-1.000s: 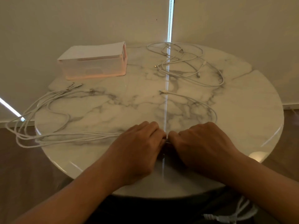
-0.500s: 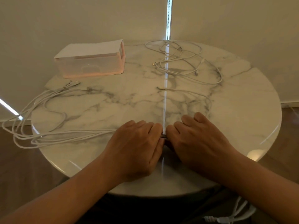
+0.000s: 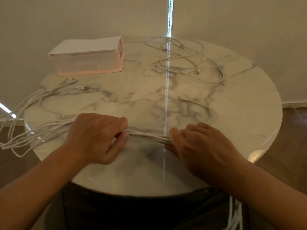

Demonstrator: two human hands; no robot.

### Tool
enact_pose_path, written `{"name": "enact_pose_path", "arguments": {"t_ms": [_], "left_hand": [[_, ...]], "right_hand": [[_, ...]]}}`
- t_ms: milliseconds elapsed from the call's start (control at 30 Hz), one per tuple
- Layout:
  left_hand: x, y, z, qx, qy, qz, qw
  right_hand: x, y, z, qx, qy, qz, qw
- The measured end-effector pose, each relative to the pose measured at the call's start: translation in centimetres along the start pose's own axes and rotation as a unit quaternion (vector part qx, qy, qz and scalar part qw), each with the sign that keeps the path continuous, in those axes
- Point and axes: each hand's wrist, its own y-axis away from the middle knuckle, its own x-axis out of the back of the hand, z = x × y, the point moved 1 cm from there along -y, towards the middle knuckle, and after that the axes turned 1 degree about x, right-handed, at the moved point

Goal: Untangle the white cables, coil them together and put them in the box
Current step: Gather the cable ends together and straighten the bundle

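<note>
The room is plain: pale walls [image 3: 66, 17] meet in a corner split by a bright vertical light strip [image 3: 169, 17], with brown flooring [image 3: 295, 130] below. A round marble table [image 3: 232, 113] fills most of the view, and its polished top looks slick enough for cords to slide on it. The box [image 3: 86, 63], translucent with a white lid, sits closed at the far left, well apart from both hands. A bundle of white cables [image 3: 146, 136] lies along the near edge. It fans out to the left, droops over the rim and loops back up to a cluster of plugs [image 3: 70, 80] near the box. A second, loose tangle of white cables [image 3: 182, 58] lies at the far right and nothing touches it. The left hand [image 3: 96, 135] is wrapped round the bundle, fingers over and thumb under. The right hand [image 3: 204, 146] is curled over it a little further along, so a short straight stretch runs between them. White strands [image 3: 235, 213] hang below the table at the near right, and whether they belong to this bundle cannot be told. The cords look light, limp and springy, likely to splay if released, so they are best held mid-length with all strands gathered, keeping the small plugs free of strain.
</note>
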Motion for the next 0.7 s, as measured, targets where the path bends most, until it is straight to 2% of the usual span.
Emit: {"name": "enact_pose_path", "arguments": {"t_ms": [267, 367, 467, 633, 700], "left_hand": [[0.5, 2.1, -7.1, 0.132, -0.048, 0.022, 0.990], [0.4, 2.2, -7.8, 0.135, -0.054, 0.023, 0.989], [0.2, 2.1, -7.9, 0.135, -0.052, 0.024, 0.989], [0.0, 2.3, -8.2, 0.129, -0.058, 0.017, 0.990], [0.0, 2.3, -8.2, 0.124, -0.052, 0.020, 0.991]], "right_hand": [[0.2, 0.5, 1.7, -0.021, -0.005, -0.019, 1.000], [0.4, 0.3, 2.1, -0.030, -0.015, -0.052, 0.998], [1.0, -0.1, 2.2, -0.058, -0.067, -0.144, 0.986], [0.7, 0.1, 2.4, -0.062, -0.084, -0.148, 0.983], [0.3, 0.5, 2.6, -0.048, -0.056, -0.128, 0.989]]}}
